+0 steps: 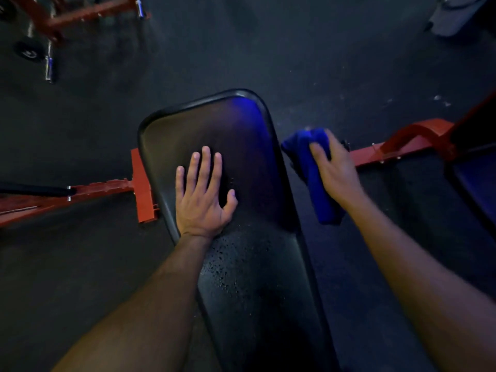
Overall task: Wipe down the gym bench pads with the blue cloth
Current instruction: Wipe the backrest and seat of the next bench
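Hanging bunched from the right hand (332,167), the blue cloth (311,170) sits just off the bench pad's right edge, over dark floor; fingers curled round its upper part, the tail drooping below. Judged soft, light, limp: best gripped as a wad, so a broad face meets the surface. Bench pad (241,162): black, smooth vinyl, rounded corners, raised rim, droplets beaded on its nearer portion, likely slick there. Left hand (201,194): flat on the pad, fingers straight and slightly spread. Orange steel frame (142,183) beneath; speckled rubber floor (322,63) around
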`<state>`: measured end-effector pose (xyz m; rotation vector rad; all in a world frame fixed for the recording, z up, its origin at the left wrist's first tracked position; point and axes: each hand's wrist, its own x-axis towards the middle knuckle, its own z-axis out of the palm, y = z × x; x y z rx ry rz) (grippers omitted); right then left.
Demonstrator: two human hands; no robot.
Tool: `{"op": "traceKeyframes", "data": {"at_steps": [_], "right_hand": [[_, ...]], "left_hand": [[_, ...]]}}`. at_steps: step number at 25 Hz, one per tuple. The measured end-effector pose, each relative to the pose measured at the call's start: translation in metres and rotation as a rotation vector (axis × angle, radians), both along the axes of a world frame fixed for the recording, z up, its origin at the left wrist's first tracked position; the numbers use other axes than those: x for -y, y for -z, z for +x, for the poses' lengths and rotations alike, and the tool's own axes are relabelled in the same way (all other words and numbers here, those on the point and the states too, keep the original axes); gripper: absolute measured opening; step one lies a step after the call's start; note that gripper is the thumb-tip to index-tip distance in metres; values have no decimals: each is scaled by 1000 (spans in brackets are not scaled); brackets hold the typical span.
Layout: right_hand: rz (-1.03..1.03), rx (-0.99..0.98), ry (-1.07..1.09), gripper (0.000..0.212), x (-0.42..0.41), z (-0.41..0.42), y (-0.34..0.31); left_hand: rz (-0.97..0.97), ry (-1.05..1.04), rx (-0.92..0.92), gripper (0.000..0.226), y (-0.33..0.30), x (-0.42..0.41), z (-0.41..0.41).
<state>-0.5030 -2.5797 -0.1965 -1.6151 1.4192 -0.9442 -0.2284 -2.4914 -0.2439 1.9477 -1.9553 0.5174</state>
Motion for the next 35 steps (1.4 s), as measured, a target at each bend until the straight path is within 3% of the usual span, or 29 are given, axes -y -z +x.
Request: {"op": "traceKeyframes", "data": {"at_steps": [5, 8, 12, 15, 18, 23, 26, 31, 35], "right_hand": [[197, 82, -20, 30, -94, 11, 75], [251, 117, -22, 34, -88, 25, 80], [183, 138, -52, 46, -79, 28, 88], [160, 159, -65, 41, -138, 7, 106], [269, 108, -65, 41, -192, -17, 124], [195, 128, -63, 26, -106, 18, 79], [116, 124, -79, 29, -61, 35, 60], [183, 110, -32, 45, -101, 23, 89], [265, 60, -66, 40, -166, -11, 118]], "left_hand": [[-2, 3, 4, 75, 2, 0, 1], [-4, 4, 18, 75, 2, -1, -1], [0, -11, 32, 75, 2, 0, -1], [15, -23, 37, 74, 1, -1, -2], [29, -26, 49, 75, 0, -2, -4], [49, -33, 49, 75, -2, -2, -4], [45, -33, 42, 75, -1, -3, -3], [37, -36, 44, 75, -3, -3, -4], [41, -36, 45, 75, -3, -2, -6]]}}
